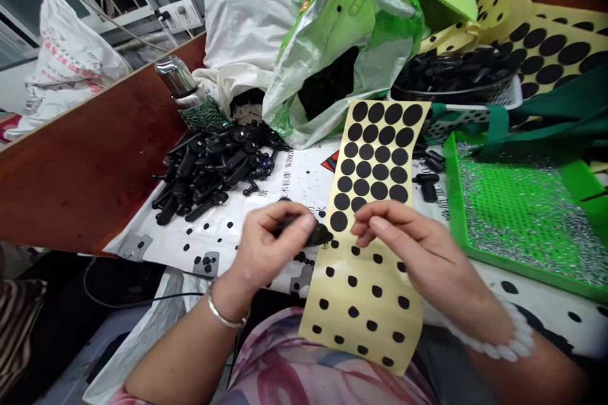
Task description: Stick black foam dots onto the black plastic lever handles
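Note:
My left hand [273, 240] is closed around a black plastic part [317, 235], its end pointing right with a small metal tip. Just right of it, my right hand [418, 247] hovers over a yellow backing sheet [339, 304] with its thumb and fingers curled together. Whatever may be between those fingertips is too small to make out. Large round black stickers [379, 190] fill the upper half of this sheet, while the lower half shows only small black dots. The sheet's near end hangs over my lap.
A heap of black plastic parts [213, 164] lies at left near a metal-capped jar [183, 85]. Behind stands an open green bag [346, 31]. To the right are a basket [510, 95] of black pieces and a green tray [460, 228] of small metal pins.

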A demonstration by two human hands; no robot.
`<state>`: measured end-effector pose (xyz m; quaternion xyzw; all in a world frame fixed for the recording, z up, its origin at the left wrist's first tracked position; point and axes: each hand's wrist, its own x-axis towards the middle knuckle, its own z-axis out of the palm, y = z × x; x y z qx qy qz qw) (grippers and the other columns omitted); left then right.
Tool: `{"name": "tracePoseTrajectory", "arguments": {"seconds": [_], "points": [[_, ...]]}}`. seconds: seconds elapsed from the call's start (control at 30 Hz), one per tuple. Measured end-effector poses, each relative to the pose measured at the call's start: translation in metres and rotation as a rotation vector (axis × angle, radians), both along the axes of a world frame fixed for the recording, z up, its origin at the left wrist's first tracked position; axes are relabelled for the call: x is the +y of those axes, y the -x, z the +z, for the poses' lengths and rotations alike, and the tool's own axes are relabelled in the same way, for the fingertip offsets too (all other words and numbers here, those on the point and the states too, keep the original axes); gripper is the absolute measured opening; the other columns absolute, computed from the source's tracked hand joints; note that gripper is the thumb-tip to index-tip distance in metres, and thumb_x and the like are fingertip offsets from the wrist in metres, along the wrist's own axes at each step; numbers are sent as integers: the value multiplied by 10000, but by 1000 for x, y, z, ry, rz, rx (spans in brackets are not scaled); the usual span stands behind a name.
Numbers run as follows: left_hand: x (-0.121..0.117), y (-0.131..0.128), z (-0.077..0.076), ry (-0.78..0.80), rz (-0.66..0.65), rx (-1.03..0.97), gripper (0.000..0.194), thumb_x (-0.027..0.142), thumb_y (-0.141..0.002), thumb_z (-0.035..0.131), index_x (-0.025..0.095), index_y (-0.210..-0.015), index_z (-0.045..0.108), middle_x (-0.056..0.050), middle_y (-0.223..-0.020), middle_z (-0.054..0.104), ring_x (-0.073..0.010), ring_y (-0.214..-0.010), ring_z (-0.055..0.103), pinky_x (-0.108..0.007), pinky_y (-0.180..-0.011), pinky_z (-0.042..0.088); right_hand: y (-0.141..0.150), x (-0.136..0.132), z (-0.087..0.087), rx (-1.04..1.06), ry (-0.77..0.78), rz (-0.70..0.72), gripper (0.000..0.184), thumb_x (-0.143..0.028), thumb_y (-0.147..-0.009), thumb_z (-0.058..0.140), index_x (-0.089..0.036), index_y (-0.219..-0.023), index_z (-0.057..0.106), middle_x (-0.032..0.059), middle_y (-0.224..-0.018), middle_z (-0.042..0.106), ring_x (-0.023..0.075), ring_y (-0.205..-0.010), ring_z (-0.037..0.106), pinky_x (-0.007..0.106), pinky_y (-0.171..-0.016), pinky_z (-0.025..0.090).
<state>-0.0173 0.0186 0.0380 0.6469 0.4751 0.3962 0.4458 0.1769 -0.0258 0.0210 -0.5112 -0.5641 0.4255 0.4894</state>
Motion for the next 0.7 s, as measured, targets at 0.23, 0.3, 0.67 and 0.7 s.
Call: {"name": "tracePoseTrajectory", "arguments": {"seconds": [0.23, 0.3, 0.67, 0.7], "points": [[62, 41, -20, -218, 302, 582, 405, 539, -773, 560, 154, -792, 683, -40, -684, 653, -165, -645, 567, -257, -577, 397, -24, 11, -26, -628, -205, -141, 186, -321, -892, 516, -197, -917, 653, 68, -903, 653, 211, -799, 622, 341, -664, 497], [69, 39, -26, -153, 184, 665, 514, 614, -796, 490, 153, -886, 698, -62, -777, 691, -193, -705, 596, -270, -602, 408, -19, 17, -32, -812, -262, -94, 218, -277, -917, 469, -180, -956, 660, 73, -889, 642, 210, -794, 613, 353, -699, 494], [69, 30, -16, -139, -63, 983, 711, 625, -863, 343, 102, -1319, 492, -176, -1295, 565, -316, -1180, 536, -388, -964, 407, 9, 37, -43, -1135, -239, -6, 263, -182, -911, 448, -138, -861, 703, 126, -842, 590, 236, -745, 514, 386, -703, 391], [68, 29, -16, -129, -49, 992, 732, 624, -861, 344, 90, -1348, 459, -179, -1334, 537, -319, -1212, 514, -389, -984, 397, 10, 36, -41, -1145, -215, -8, 255, -181, -910, 461, -144, -839, 703, 125, -851, 597, 238, -767, 521, 384, -715, 391]]}}
